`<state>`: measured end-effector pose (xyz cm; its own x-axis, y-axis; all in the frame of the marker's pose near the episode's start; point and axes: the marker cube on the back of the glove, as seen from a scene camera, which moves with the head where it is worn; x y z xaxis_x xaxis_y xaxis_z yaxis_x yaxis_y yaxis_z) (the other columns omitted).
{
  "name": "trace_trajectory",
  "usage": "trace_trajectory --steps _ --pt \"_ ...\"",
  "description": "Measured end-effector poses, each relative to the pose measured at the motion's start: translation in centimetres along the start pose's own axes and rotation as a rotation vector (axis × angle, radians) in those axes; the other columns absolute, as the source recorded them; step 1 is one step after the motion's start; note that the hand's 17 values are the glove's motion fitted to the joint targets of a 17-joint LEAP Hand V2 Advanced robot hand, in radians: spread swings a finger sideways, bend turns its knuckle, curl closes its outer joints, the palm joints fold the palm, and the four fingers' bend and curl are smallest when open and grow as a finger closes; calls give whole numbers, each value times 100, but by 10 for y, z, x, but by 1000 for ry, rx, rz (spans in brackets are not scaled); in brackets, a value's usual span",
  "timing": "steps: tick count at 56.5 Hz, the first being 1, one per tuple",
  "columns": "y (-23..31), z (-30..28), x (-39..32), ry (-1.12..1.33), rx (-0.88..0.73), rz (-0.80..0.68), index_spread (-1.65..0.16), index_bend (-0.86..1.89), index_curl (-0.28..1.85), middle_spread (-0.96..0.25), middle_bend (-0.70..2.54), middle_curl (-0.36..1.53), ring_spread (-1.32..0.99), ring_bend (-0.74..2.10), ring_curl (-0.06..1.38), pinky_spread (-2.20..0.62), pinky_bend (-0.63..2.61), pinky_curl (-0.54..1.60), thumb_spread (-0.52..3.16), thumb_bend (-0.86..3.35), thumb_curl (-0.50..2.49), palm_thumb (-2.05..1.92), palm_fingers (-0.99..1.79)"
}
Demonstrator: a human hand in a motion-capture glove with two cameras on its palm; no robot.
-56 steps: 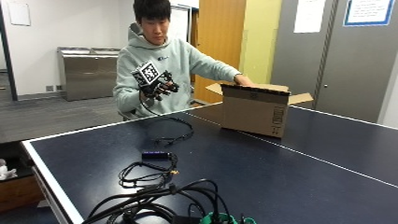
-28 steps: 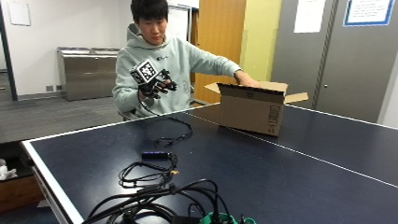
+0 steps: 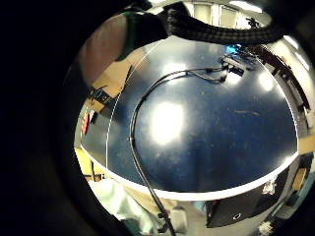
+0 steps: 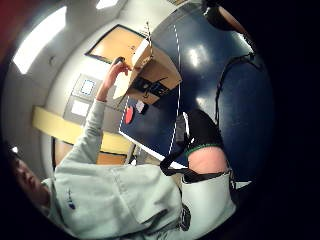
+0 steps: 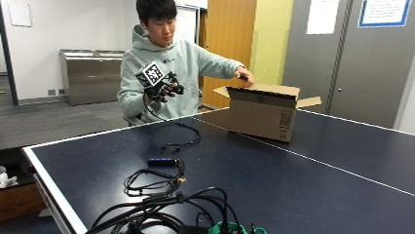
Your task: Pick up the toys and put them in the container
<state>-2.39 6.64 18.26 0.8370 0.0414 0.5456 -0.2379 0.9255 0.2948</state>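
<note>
Although the task speaks of toys, none shows plainly on the dark blue table surface (image 5: 292, 185), so any word on handling is a guess. The one candidate is a small dark object (image 5: 244, 76) pinched in the person's bare left hand (image 5: 240, 79) just above the rear flap of the brown cardboard box (image 5: 262, 117); what it is cannot be made out. Going by how little of it shows past the fingers, it is probably light and small enough for a fingertip pinch, and it could simply be let drop through the open top.

The box itself stands upright on the surface by the white centre line, its flaps folded outward. It is likely light and stiff-walled but easy to shove, so a hand on the flap would keep it from sliding when something is dropped in.

The black-gloved right hand (image 5: 165, 90) is raised at chest height, well apart from the box, palm turned toward the surface. Its fingers look loosely curled, and neither palm view shows anything near the palm, so it appears to hold nothing.

Nearer the camera lie a small blue box-shaped gadget (image 5: 160, 161) and a tangle of black cords (image 5: 162, 212), neither of which looks like a toy.
</note>
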Motion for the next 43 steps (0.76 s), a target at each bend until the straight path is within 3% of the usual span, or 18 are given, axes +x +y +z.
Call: trace_trajectory --steps 4,43 --pt "8 1 0 1 -38 -115 -28 29 50 -2 16 25 1 18 22 7 71 35 150 0 37 38 -4" --pt "5 1 3 28 -45 -155 -28 30 50 -2 16 25 1 19 24 7 70 35 150 0 38 38 -4"
